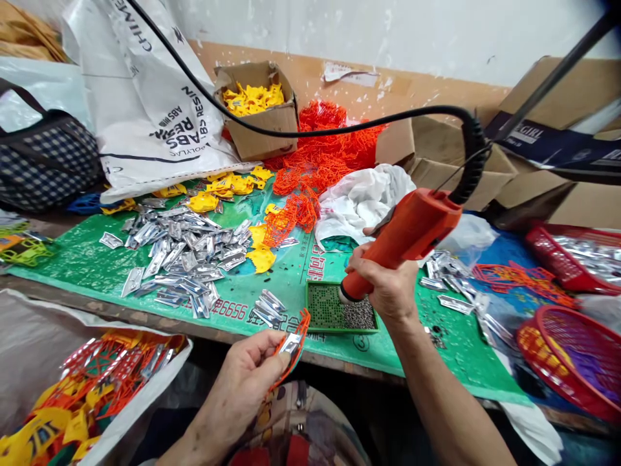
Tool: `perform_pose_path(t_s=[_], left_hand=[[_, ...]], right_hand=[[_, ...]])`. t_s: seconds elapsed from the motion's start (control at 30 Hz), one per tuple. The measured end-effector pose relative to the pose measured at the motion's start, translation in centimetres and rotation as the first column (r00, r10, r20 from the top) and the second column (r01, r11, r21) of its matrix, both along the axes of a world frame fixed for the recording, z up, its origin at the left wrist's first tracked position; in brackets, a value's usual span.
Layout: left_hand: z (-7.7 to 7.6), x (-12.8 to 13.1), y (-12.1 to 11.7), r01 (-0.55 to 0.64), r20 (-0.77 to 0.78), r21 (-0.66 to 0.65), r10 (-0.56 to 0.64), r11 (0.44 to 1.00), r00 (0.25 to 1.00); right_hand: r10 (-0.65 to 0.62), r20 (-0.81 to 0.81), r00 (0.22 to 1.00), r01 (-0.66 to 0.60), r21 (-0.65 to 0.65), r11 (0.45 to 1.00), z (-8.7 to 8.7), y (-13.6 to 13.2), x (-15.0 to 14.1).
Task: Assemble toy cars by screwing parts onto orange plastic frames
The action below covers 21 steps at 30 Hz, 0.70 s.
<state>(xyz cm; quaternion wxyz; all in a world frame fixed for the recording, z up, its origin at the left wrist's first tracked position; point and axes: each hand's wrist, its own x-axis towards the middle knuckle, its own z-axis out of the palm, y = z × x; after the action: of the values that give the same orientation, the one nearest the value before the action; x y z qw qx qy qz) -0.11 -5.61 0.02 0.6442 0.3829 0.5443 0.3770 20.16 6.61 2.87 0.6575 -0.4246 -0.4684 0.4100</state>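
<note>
My left hand [252, 362] pinches an orange plastic part [301, 327] with a shiny metal plate [291, 343] lying on it, just past the table's front edge. In my right hand [388, 278] is an orange electric screwdriver [407, 223], tilted, its tip end down over a green tray [330, 304]. Small dark screws [359, 314] are heaped in the tray's right part; the left part shows a grid of holes. The bit itself is hidden. Left of the tray lies a small stack of metal plates [268, 307], with a large pile of metal plates [189, 252] further left.
Orange netted parts [330, 149] and a box of yellow parts [257, 103] stand behind. A black cable [310, 131] arches over the table to the screwdriver. Red baskets [577, 362] are at right. An open white sack [29, 336] of assembled pieces stands front left.
</note>
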Motion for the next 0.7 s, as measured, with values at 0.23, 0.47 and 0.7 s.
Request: perform_pose_path(t_s=[0.23, 0.47, 0.7], left_hand=[[0.0, 0.5, 0.1, -0.016, 0.042, -0.047, 0.018, 0.999, 0.999], [0.6, 0.9, 0.6, 0.003, 0.080, -0.053, 0.001, 0.999, 0.997], [0.5, 1.2, 0.8, -0.029, 0.060, -0.003, 0.030, 1.000, 0.998]], right_hand=[[0.007, 0.005, 1.000, -0.007, -0.008, 1.000, 0.0, -0.1, -0.1], [0.002, 0.008, 1.000, -0.002, 0.008, 1.000, 0.1, -0.4, -0.3], [0.004, -0.095, 0.996, 0.000, 0.049, 0.999, 2.7, -0.9, 0.1]])
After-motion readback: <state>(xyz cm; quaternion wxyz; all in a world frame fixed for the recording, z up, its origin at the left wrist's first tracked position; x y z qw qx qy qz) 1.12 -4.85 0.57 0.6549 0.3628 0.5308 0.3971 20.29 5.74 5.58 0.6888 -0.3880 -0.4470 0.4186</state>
